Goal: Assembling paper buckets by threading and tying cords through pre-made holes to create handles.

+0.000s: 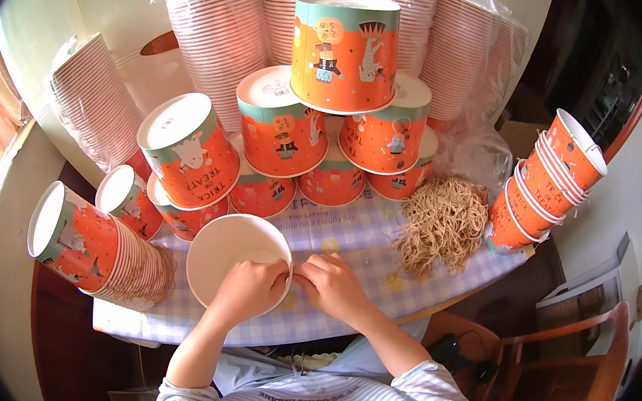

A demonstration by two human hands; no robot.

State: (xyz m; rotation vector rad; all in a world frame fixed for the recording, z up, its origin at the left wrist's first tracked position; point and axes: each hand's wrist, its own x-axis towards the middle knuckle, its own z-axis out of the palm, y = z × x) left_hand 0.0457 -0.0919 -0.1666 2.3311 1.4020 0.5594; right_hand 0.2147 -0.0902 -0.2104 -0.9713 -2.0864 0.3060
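Note:
A paper bucket (215, 256) with a white inside stands tilted at the table's front edge, its mouth toward me. My left hand (253, 286) reaches into the mouth, fingers closed at the right side of the rim. Just outside that same spot, my right hand (330, 284) is closed in a pinch, its fingertips close to the left hand's. Whatever thin thing may lie between the right fingers is too small to make out. Right of the hands lies a heap of tan twine (443, 225).
Upside-down orange buckets (344, 54) form a pyramid behind my hands. Stacked buckets with twine stand at the left (108, 249) and right (546, 181). Bagged bucket stacks (217, 33) line the back. A checked cloth (340, 312) covers the table; a wooden chair (566, 359) stands right.

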